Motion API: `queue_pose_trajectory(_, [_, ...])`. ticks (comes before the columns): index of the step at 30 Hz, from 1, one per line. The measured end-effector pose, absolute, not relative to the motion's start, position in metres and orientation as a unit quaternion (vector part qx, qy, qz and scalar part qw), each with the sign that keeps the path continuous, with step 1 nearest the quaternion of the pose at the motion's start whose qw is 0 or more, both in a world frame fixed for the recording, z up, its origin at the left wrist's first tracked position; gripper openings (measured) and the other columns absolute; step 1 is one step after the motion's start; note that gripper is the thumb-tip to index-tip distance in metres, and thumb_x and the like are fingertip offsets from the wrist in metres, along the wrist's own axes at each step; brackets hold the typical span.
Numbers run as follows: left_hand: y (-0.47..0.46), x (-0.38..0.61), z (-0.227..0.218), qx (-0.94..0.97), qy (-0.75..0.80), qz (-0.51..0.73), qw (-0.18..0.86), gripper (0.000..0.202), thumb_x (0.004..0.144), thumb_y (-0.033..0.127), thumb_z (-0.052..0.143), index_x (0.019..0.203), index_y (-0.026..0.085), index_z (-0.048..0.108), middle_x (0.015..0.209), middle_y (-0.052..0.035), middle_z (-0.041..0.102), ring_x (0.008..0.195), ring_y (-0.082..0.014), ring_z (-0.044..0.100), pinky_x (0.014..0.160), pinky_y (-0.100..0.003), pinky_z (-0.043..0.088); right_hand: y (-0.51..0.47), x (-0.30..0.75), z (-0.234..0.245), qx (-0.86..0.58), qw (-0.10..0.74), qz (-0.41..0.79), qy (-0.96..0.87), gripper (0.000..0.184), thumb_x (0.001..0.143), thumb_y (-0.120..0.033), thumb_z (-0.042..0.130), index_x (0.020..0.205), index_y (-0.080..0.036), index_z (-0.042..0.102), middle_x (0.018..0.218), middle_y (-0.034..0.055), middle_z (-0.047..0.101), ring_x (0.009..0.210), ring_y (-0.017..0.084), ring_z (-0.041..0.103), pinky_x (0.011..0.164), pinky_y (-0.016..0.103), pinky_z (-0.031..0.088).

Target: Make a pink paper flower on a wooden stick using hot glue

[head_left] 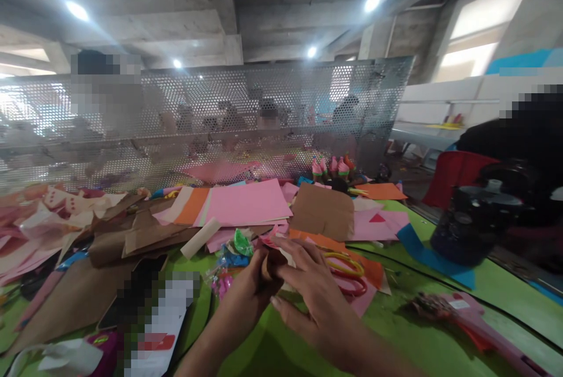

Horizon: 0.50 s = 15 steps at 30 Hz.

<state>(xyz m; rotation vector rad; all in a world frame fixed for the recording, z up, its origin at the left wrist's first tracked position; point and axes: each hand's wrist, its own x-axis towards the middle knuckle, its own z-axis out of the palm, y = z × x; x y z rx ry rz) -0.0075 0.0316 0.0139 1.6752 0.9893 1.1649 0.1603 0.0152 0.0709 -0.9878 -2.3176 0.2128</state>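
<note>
At the middle of the table my left hand (pixel 255 277) is closed around a small piece of brown paper (pixel 275 257) with a pink edge above it. My right hand (pixel 314 286) lies over the same piece from the right. Its fingers are bent across the top and its thumb is apart below; whether it grips the paper is hidden. Just right of this hand lie a yellow loop (pixel 347 264) and a red loop (pixel 354 289), like scissor handles. Left of my hands are a green shiny piece (pixel 243 243) and small blue and magenta plastic-wrapped bits (pixel 223 283).
Pink sheets (pixel 250 202), brown cardboard (pixel 323 211) and paper scraps cover the far side before a perforated metal screen (pixel 211 125). Two phone-like devices (pixel 162 324) lie left. A pink glue gun (pixel 479 321), black cable and dark machine (pixel 477 224) are right. Other people sit beyond.
</note>
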Motion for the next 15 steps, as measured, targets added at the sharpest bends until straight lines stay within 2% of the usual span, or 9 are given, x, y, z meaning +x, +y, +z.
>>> queue_pose_trajectory(5, [0.0330,-0.0065,0.0126,0.628,0.365,0.486,0.486,0.032,0.083,0.024,0.063,0.114,0.021,0.054,0.102,-0.0060,0.065,0.100,-0.0222,0.059,0.089,-0.030,0.046,0.0192,0.1626,0.0693,-0.373,0.294,0.116,-0.873,0.020,0.085,-0.027,0.063,0.105,-0.024,0.065,0.151,0.0057,0.038,0.136,0.032,0.032,0.109,0.052,0.030])
queue_pose_trajectory(8, [0.0354,-0.0070,0.0108,0.590,0.358,0.505,0.519,0.038,0.082,0.024,0.064,0.118,0.022,0.053,0.112,-0.0060,0.063,0.111,-0.0214,0.056,0.097,-0.029,0.042,0.0213,0.1656,0.0682,-0.366,0.334,0.105,-0.862,0.025,0.086,-0.025,0.061,0.111,-0.025,0.062,0.148,0.0081,0.041,0.134,0.031,0.036,0.108,0.052,0.032])
queue_pose_trajectory(12, [0.0382,-0.0093,0.0115,0.602,0.368,0.516,0.487,0.038,0.084,0.025,0.062,0.121,0.021,0.052,0.111,-0.0055,0.063,0.107,-0.0198,0.057,0.097,-0.029,0.042,0.0232,0.1692,0.0691,-0.356,0.382,0.063,-0.850,0.027,0.087,-0.019,0.058,0.113,-0.026,0.061,0.143,0.0085,0.046,0.131,0.028,0.039,0.103,0.046,0.038])
queue_pose_trajectory(15, [0.0384,-0.0096,0.0138,0.623,0.366,0.514,0.461,0.036,0.084,0.022,0.062,0.119,0.020,0.053,0.108,-0.0050,0.066,0.105,-0.0191,0.059,0.095,-0.027,0.043,0.0238,0.1688,0.0705,-0.359,0.361,0.025,-0.860,0.023,0.085,-0.017,0.059,0.106,-0.025,0.062,0.141,0.0081,0.049,0.129,0.029,0.040,0.102,0.047,0.038])
